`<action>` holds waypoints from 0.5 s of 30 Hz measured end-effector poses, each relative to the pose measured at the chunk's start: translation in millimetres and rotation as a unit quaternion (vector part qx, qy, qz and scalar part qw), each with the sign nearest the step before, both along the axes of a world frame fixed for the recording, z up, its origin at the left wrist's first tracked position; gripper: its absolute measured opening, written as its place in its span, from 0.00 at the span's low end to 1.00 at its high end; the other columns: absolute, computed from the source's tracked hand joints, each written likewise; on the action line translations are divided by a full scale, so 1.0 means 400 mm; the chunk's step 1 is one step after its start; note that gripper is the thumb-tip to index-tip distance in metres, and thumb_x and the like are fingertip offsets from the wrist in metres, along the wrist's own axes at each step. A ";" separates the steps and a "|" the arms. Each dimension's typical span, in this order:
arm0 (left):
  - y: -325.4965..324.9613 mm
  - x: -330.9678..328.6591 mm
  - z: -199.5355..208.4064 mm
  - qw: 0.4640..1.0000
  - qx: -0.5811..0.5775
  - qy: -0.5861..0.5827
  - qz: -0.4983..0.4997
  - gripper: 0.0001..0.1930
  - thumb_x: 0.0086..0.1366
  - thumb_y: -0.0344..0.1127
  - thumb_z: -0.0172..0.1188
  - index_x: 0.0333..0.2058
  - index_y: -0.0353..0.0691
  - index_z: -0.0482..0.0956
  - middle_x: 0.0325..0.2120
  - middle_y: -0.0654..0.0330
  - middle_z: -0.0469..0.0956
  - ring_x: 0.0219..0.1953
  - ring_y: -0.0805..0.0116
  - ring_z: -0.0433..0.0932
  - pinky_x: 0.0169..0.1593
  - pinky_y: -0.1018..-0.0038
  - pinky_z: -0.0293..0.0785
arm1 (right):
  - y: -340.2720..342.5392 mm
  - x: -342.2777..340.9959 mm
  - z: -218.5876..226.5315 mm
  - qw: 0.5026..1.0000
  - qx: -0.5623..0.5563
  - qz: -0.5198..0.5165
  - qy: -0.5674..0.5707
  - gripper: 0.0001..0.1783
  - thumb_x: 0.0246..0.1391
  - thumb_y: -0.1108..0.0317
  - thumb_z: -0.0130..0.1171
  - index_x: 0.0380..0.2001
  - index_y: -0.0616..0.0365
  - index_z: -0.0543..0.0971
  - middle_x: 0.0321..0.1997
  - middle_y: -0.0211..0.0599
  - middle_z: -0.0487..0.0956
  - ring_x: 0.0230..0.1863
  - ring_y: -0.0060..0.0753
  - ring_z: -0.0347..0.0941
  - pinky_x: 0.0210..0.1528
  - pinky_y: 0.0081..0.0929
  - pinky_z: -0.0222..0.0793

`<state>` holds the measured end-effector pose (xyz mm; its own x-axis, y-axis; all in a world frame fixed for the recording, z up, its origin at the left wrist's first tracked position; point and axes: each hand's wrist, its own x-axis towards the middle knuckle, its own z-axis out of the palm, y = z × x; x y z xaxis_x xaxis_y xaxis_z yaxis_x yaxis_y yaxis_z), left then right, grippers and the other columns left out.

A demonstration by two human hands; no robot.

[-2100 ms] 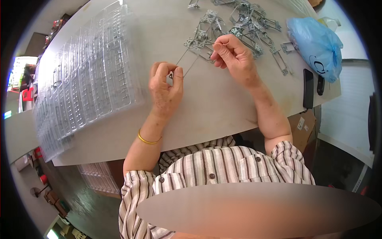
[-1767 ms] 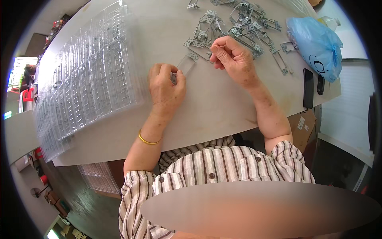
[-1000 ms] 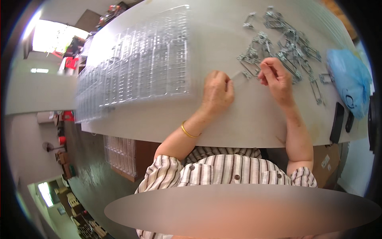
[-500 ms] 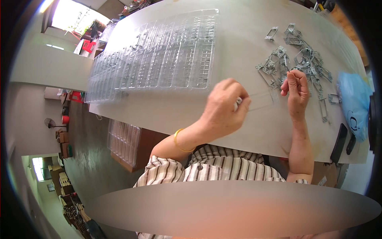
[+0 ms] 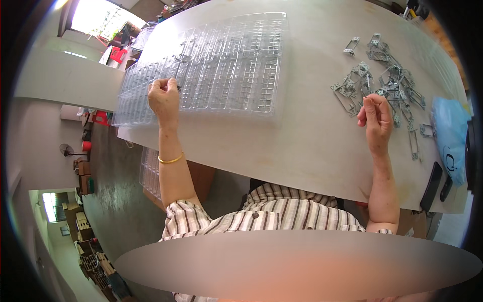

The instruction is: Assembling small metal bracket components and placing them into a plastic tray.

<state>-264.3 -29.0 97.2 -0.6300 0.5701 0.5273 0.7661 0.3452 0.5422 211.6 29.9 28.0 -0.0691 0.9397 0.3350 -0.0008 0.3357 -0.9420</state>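
L hand point(image 5: 164, 103) has swung from mid-table to the near left part of the clear ribbed tray point(image 5: 282, 65), so work's now at the tray, not above bare tabletop point(image 5: 312, 146). Thumb & fingers pinched, w/ a dark metal bit point(image 5: 179, 88) at the tips; rest unclear. R hand point(image 5: 378, 123) stays by the metal frame pile's point(image 5: 400, 83) near edge, fingers narrow; can't tell if anything's btwn.

Appears to be a workshop or small assembly room — judging by the broad pale table point(image 5: 317, 146), spread with a heap of small metal frames point(image 5: 400, 80) and clear compartmented plastic trays point(image 5: 282, 53). Opens, beyond — onto a shiny grey floor point(image 5: 118, 176), with brown boxes point(image 5: 86, 186), a fan point(image 5: 65, 149) and a bright window point(image 5: 100, 19) off to the left.
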 end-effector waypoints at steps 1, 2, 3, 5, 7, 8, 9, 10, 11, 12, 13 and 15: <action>0.001 -0.025 -0.006 1.000 0.000 0.000 0.000 0.08 0.59 0.34 0.66 0.28 0.35 0.83 0.29 0.56 0.79 0.31 0.62 0.77 0.39 0.67 0.74 | 0.001 0.001 0.000 1.000 0.000 0.006 -0.001 0.06 0.69 0.64 0.56 0.40 0.53 0.77 0.23 0.21 0.73 0.23 0.10 0.66 0.24 0.13 0.63; 0.003 -0.049 -0.013 1.000 -0.018 0.014 0.018 0.08 0.59 0.35 0.66 0.27 0.35 0.83 0.30 0.55 0.79 0.32 0.59 0.78 0.41 0.65 0.74 | 0.000 0.001 0.002 1.000 0.000 0.006 -0.002 0.06 0.69 0.64 0.56 0.40 0.53 0.77 0.23 0.21 0.73 0.23 0.10 0.66 0.24 0.13 0.63; 0.004 -0.062 -0.019 0.998 -0.038 0.027 0.036 0.09 0.58 0.36 0.66 0.27 0.35 0.83 0.32 0.53 0.79 0.34 0.56 0.78 0.43 0.63 0.74 | -0.001 0.002 -0.001 1.000 -0.003 0.005 -0.005 0.06 0.69 0.64 0.56 0.40 0.53 0.77 0.23 0.21 0.73 0.23 0.10 0.66 0.24 0.13 0.63; 0.009 -0.086 -0.033 0.998 -0.048 0.026 0.037 0.09 0.58 0.36 0.65 0.27 0.36 0.83 0.32 0.53 0.79 0.35 0.55 0.78 0.45 0.62 0.74 | -0.001 0.002 -0.005 1.000 -0.007 0.005 -0.009 0.06 0.69 0.64 0.56 0.40 0.53 0.77 0.23 0.21 0.73 0.23 0.11 0.66 0.24 0.13 0.63; 0.008 -0.118 -0.047 0.997 -0.057 0.026 0.041 0.09 0.58 0.37 0.65 0.27 0.36 0.83 0.33 0.52 0.79 0.36 0.54 0.78 0.46 0.62 0.73 | 0.000 -0.005 -0.004 1.000 -0.004 0.005 -0.004 0.06 0.69 0.64 0.56 0.40 0.53 0.77 0.23 0.21 0.73 0.23 0.10 0.66 0.24 0.13 0.63; 0.005 -0.134 -0.054 0.995 -0.066 0.057 0.041 0.11 0.58 0.38 0.65 0.28 0.34 0.83 0.32 0.51 0.79 0.36 0.54 0.79 0.46 0.62 0.74 | -0.001 -0.008 -0.003 1.000 -0.005 0.006 -0.003 0.06 0.69 0.64 0.56 0.40 0.53 0.77 0.23 0.21 0.73 0.23 0.10 0.66 0.24 0.13 0.63; 0.007 -0.135 -0.059 0.993 -0.075 0.086 0.041 0.13 0.58 0.40 0.66 0.29 0.33 0.83 0.31 0.50 0.80 0.35 0.54 0.79 0.45 0.62 0.74 | -0.001 -0.006 -0.005 1.000 -0.008 0.007 -0.007 0.06 0.69 0.64 0.56 0.40 0.54 0.77 0.23 0.21 0.73 0.23 0.10 0.66 0.23 0.13 0.63; 0.007 -0.135 -0.064 0.993 -0.076 0.086 0.041 0.13 0.58 0.40 0.66 0.29 0.33 0.83 0.31 0.50 0.80 0.35 0.54 0.79 0.45 0.62 0.74 | 0.000 -0.005 -0.007 1.000 -0.011 0.009 -0.010 0.06 0.69 0.64 0.56 0.39 0.54 0.77 0.23 0.22 0.73 0.23 0.10 0.66 0.23 0.13 0.63; 0.006 -0.135 -0.069 0.993 -0.076 0.079 0.047 0.13 0.58 0.39 0.66 0.29 0.33 0.83 0.32 0.50 0.79 0.35 0.54 0.79 0.46 0.62 0.74 | 0.000 -0.006 -0.006 1.000 -0.012 0.010 -0.011 0.06 0.69 0.64 0.56 0.39 0.54 0.77 0.23 0.22 0.73 0.23 0.10 0.66 0.23 0.13 0.63; 0.010 -0.123 -0.066 0.993 -0.076 0.071 0.049 0.12 0.58 0.39 0.65 0.29 0.33 0.83 0.33 0.50 0.79 0.36 0.53 0.79 0.47 0.62 0.73 | -0.002 -0.005 -0.003 1.000 -0.011 0.010 -0.012 0.06 0.69 0.64 0.56 0.40 0.54 0.77 0.23 0.22 0.73 0.23 0.11 0.66 0.23 0.13 0.63; 0.012 -0.111 -0.061 0.993 -0.078 0.070 0.047 0.12 0.58 0.39 0.65 0.29 0.33 0.83 0.33 0.50 0.79 0.36 0.53 0.79 0.47 0.62 0.73 | -0.004 -0.005 0.000 1.000 -0.009 0.011 -0.013 0.06 0.68 0.64 0.56 0.40 0.54 0.77 0.23 0.22 0.73 0.23 0.11 0.66 0.23 0.13 0.63; 0.012 -0.090 -0.052 0.993 -0.101 0.047 0.043 0.09 0.58 0.37 0.64 0.28 0.36 0.82 0.35 0.51 0.78 0.39 0.52 0.78 0.49 0.59 0.73 | -0.006 -0.003 0.002 1.000 -0.010 0.010 -0.015 0.06 0.68 0.65 0.57 0.40 0.54 0.77 0.24 0.22 0.73 0.23 0.11 0.67 0.23 0.13 0.63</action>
